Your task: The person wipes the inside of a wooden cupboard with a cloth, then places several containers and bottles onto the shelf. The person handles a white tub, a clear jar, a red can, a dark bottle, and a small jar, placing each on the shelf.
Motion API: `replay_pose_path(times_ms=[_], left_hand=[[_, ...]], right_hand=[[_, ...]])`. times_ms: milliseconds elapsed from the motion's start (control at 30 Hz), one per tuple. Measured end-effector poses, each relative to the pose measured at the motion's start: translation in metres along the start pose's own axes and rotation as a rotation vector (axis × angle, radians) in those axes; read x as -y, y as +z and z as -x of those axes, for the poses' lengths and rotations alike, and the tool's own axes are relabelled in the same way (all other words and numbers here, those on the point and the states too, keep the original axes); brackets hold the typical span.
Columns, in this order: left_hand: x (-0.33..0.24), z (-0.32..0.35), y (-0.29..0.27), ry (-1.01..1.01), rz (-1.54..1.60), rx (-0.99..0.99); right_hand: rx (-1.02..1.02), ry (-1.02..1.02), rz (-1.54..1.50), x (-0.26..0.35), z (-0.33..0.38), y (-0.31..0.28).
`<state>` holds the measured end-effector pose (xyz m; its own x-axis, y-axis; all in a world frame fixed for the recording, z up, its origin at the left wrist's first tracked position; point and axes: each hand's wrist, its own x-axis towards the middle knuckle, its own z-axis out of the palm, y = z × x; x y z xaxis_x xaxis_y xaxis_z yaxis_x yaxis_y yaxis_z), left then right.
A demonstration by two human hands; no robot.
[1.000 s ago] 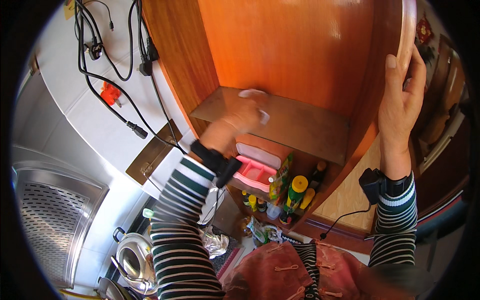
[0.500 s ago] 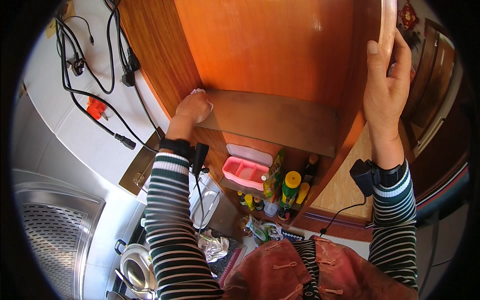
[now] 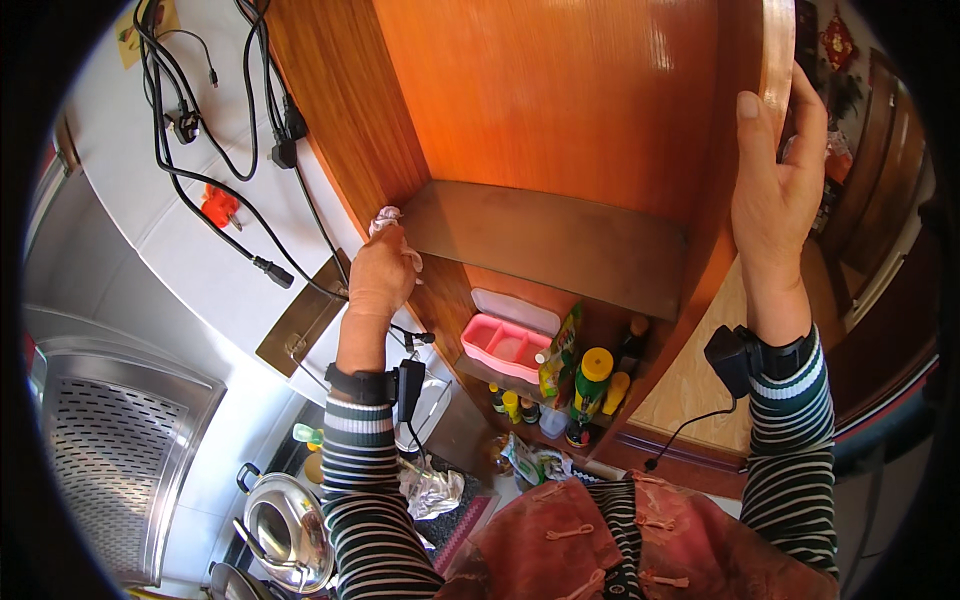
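Note:
A crumpled pale cloth [image 3: 385, 219] is bunched in my left hand [image 3: 383, 272], whose fingers are closed around it. That hand is at the left front corner of the brown shelf [image 3: 550, 240] inside an orange wooden cabinet [image 3: 540, 90]. The shelf's top carries no objects. My right hand [image 3: 777, 200] is raised at the right, thumb on the near side and fingers wrapped behind the rounded edge of the cabinet's side panel [image 3: 777, 60]. Its fingertips are partly hidden behind that panel.
Below the shelf are a pink divided box [image 3: 505, 345] with its lid up, a yellow-capped green bottle [image 3: 592, 385] and smaller bottles. Black power cables [image 3: 165, 150] hang on the left wall beside an orange plug [image 3: 220, 206]. A lidded steel pot [image 3: 288, 530] stands lower left.
My left hand has drawn back with the cloth, from the shelf's inner left side toward its front corner. My right hand keeps its hold on the panel. The view has shifted slightly.

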<state>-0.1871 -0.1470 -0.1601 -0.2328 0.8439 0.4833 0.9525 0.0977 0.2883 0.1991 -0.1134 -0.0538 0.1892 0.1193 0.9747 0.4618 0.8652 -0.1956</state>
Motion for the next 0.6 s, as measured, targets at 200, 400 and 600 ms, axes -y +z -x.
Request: replay_pose_path(times_ms=[200, 400, 600], left_hand=[[0.009, -0.025, -0.002, 0.152, -0.009, 0.134], [0.016, -0.055, 0.014, 0.386, -0.142, 0.129], [0.008, -0.087, 0.029, 0.29, -0.11, 0.291]], right_hand=[[0.04, 0.158, 0.038, 0.003, 0.001, -0.004], [0.013, -0.016, -0.049, 0.009, 0.0, 0.001], [0.022, 0.035, -0.105, 0.012, 0.0, 0.003]])
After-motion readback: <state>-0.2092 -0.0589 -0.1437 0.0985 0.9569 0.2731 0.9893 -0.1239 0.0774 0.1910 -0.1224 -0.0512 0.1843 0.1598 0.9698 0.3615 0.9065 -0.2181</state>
